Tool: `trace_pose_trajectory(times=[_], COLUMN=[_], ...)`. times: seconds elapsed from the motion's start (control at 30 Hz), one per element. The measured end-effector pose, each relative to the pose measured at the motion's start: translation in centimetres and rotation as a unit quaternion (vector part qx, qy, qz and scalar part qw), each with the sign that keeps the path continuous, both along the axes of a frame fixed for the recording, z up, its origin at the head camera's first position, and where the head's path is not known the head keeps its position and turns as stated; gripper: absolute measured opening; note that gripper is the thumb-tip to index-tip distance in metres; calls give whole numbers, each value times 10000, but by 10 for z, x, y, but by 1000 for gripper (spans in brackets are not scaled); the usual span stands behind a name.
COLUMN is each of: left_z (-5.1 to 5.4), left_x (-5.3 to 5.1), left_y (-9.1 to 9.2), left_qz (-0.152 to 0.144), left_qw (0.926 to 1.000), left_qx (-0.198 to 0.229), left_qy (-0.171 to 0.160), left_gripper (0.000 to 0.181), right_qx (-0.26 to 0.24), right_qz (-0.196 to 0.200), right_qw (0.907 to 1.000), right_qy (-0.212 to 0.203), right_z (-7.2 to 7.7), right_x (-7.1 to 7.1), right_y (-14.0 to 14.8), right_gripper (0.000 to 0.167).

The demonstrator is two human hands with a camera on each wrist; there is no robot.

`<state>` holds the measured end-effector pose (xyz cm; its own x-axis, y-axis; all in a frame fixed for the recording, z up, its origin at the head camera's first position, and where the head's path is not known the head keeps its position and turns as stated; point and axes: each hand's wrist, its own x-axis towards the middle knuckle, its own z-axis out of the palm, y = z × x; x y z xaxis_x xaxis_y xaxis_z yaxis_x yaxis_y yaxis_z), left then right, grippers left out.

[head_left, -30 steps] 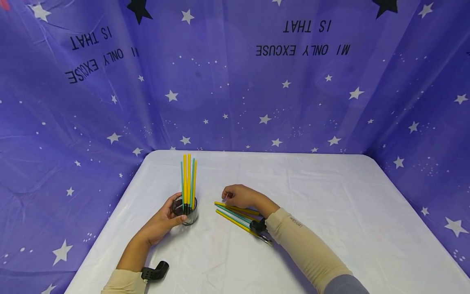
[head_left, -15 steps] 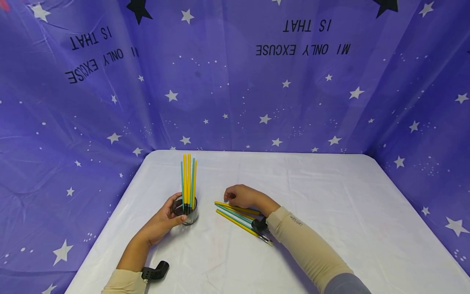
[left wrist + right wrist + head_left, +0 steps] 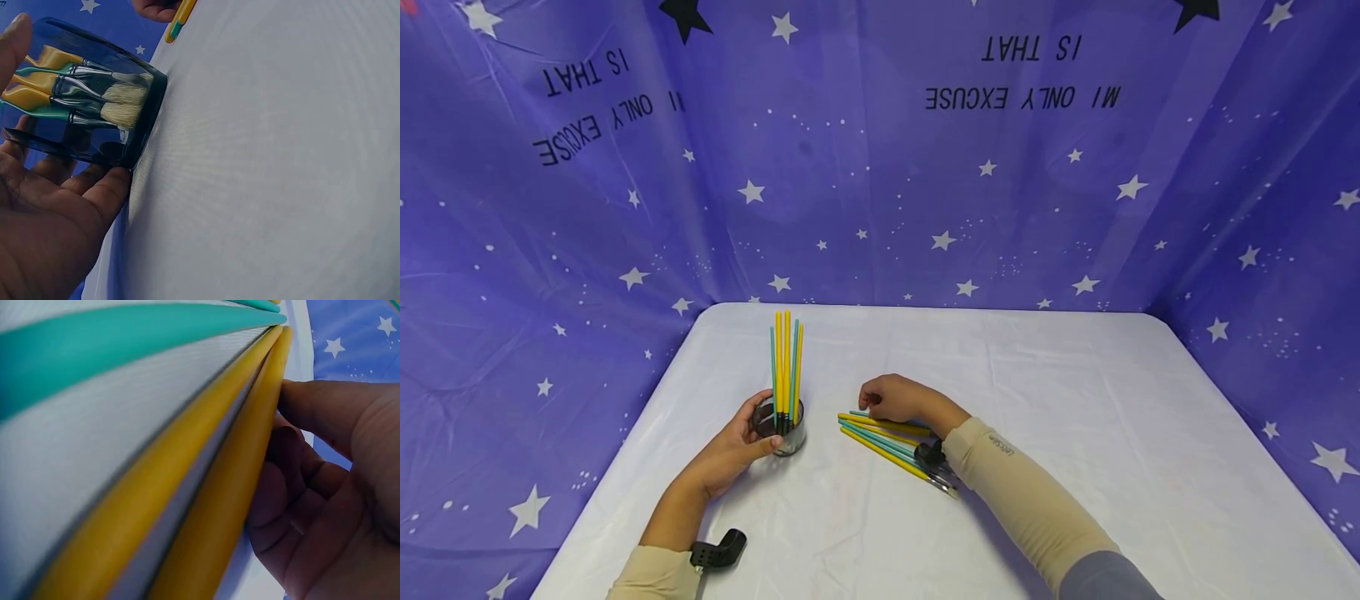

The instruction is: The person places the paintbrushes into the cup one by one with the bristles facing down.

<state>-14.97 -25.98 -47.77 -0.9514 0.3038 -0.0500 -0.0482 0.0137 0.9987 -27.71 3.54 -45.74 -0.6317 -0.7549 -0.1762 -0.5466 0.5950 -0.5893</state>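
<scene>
Star-printed purple cloth (image 3: 895, 150) is hanging beyond and either side of the gripping left hand (image 3: 728, 454), screening the white-covered table (image 3: 1060, 383) below like a makeshift booth.

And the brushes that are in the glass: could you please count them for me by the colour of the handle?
Yellow-handled brushes: 3
Teal-handled brushes: 2
Total in the glass: 5
</scene>
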Motion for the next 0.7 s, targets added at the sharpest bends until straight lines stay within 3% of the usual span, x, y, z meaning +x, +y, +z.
trace_pose_trajectory(times=[0.3,0.7], left_z=[1,0], left_x=[1,0], left_y=[0,0], left_qz=[13,-23], left_qw=[10000,9999], left_qx=[-7,-2], left_qy=[4,101], left_gripper=[85,83], right_qx=[290,-233], right_qz=[181,294], right_qw=[9990,9986], right_qy=[275,-372], right_z=[4,13], right_x=[4,-6], right_y=[-4,4], right_gripper=[12,10])
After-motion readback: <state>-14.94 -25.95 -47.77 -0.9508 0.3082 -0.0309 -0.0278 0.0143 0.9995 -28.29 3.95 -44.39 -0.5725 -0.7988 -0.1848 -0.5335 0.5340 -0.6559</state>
